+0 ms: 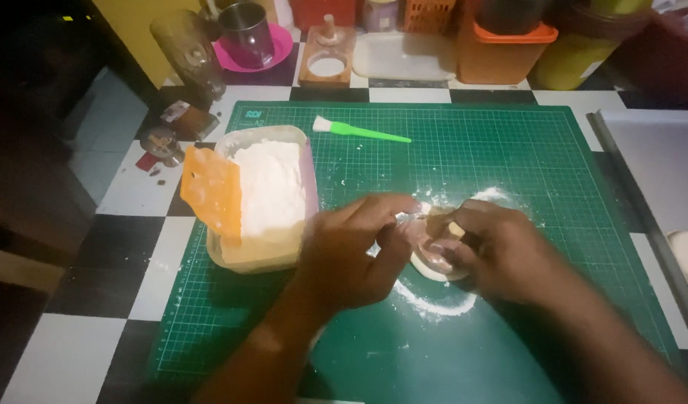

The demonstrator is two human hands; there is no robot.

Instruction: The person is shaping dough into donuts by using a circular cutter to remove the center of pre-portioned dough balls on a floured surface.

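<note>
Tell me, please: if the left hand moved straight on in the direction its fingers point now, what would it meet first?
The left hand points right and slightly up. It would first meet the pale dough piece that it already touches, then the right hand holding it from the other side. Depth is hard to judge.

Two bare forearms enter from the bottom edge of the head view. Left hand point(347, 251): no glove, no ring, no watch or band visible at the wrist. Right hand point(497, 254): also ungloved, no jewellery seen. No sleeve shows on either arm; both are uncovered right down to the frame edge, so whatever is worn above stays out of view. Fingers look short and rounded; nails too blurred to tell. Low light and motion blur soften all fine detail on both hands.
</note>
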